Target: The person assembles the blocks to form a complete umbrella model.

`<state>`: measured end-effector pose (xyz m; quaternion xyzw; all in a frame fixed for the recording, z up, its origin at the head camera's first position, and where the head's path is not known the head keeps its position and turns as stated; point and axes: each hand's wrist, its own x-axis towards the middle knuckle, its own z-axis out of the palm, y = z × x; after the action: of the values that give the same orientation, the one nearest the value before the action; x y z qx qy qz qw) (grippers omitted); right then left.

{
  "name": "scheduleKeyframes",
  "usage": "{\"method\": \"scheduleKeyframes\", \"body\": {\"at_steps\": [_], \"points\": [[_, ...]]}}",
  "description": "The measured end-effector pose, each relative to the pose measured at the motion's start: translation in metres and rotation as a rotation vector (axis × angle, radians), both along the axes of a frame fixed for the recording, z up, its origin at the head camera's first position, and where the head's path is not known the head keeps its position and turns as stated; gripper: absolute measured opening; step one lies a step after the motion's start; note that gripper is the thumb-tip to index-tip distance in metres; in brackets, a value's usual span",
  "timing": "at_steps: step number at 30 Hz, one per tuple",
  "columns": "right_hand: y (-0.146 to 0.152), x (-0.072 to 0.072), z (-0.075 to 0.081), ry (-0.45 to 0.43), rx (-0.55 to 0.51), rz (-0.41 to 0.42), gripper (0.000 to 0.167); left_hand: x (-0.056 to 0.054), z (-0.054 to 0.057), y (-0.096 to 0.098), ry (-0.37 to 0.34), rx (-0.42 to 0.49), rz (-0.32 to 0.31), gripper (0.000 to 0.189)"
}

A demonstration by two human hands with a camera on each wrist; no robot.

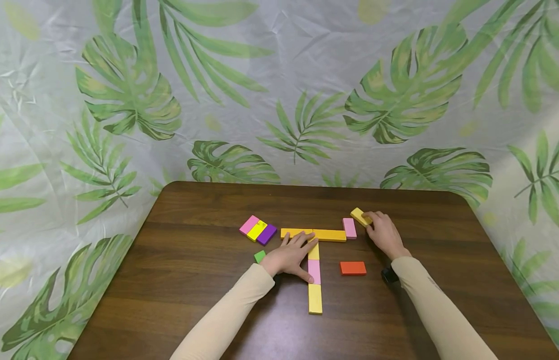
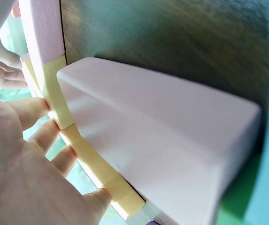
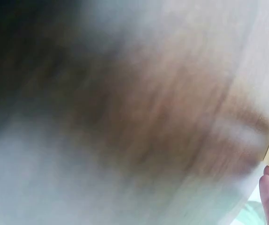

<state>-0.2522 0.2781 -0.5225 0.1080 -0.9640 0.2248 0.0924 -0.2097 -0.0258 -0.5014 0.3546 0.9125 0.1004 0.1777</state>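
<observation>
My left hand (image 1: 288, 255) lies spread over the corner where a row of flat blocks meets a column, its fingertips on the orange-yellow blocks (image 1: 330, 235) and its thumb at the pink block (image 1: 314, 270) of the column. That column ends nearest me in a yellow block (image 1: 315, 299). At the back right, my right hand (image 1: 386, 234) pinches a yellow block (image 1: 358, 215) by its near end. Just left of that block, a pink block (image 1: 349, 228) stands off the row's right end. A pale pink block (image 2: 157, 126) fills the left wrist view, hidden under my wrist from above.
Left of the row, a pink, a yellow and a purple block (image 1: 266, 234) lie side by side. Part of a green block (image 1: 259, 256) shows beside my left wrist. A red block (image 1: 353, 268) lies right of the column on the brown wooden table (image 1: 171, 300).
</observation>
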Motion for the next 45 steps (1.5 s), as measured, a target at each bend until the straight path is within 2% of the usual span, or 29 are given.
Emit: {"method": "scheduleKeyframes", "body": {"at_steps": [11, 19, 27, 45], "points": [[-0.007, -0.009, 0.005, -0.002, -0.055, -0.046, 0.03, 0.0, 0.001, 0.0, 0.001, -0.001, -0.004, 0.106], [-0.019, -0.017, 0.012, -0.015, -0.094, -0.036, 0.031, -0.001, 0.0, 0.0, 0.011, -0.01, -0.006, 0.107], [-0.033, -0.024, 0.015, -0.056, -0.087, -0.063, 0.032, 0.0, 0.0, 0.0, 0.011, -0.007, -0.006, 0.107], [-0.05, -0.029, 0.019, -0.156, -0.072, -0.05, 0.03, 0.001, 0.001, 0.0, 0.008, -0.013, -0.005, 0.107]]}}
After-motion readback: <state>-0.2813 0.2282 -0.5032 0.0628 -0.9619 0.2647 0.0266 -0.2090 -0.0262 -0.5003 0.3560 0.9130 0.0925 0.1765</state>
